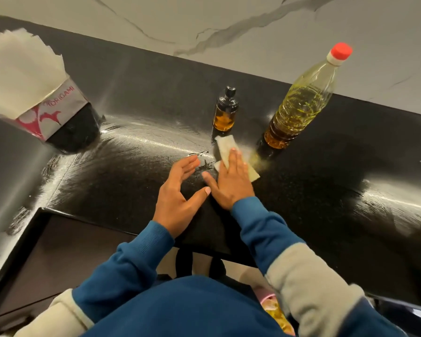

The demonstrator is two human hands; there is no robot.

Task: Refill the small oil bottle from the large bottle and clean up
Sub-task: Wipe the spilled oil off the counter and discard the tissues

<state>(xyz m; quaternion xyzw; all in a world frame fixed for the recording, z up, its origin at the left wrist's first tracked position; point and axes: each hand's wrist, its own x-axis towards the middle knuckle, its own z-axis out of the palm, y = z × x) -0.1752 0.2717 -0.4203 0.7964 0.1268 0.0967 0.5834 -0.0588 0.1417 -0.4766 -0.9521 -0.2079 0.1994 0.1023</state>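
two oil bottles (258,100), one tissue (228,152), perhaps folded

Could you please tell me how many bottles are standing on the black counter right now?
2. The small oil bottle with the dark cap stands just beyond the tissue under the right hand; the large bottle with the red cap stands to its right. None appear hidden.
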